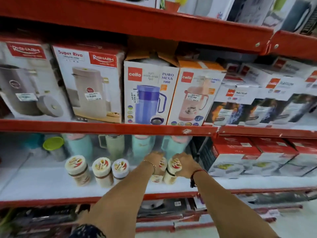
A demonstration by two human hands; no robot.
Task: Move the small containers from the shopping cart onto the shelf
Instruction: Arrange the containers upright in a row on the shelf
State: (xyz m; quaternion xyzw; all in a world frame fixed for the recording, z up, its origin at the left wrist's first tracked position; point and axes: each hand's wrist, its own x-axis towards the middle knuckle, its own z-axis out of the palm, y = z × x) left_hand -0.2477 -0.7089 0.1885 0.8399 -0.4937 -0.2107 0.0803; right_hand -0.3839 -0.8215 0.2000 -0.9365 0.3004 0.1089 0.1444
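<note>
Three small cream containers with printed lids stand in a row on the white shelf (42, 184): one at the left (78, 170), one in the middle (102, 171), one on the right (120, 169). My left hand (153, 160) is closed around another small container (158, 174) just right of that row. My right hand (186, 164) grips a further small container (172, 170) beside it. Both held containers rest at or just above the shelf surface. The shopping cart is out of view.
Behind the containers stand teal and pale green flasks (142, 148) and a green-lidded jar (53, 144). Red and white boxes (236, 157) fill the shelf to the right. Boxed jugs (149, 93) sit on the red-edged shelf above. Dark items lie on the shelf below.
</note>
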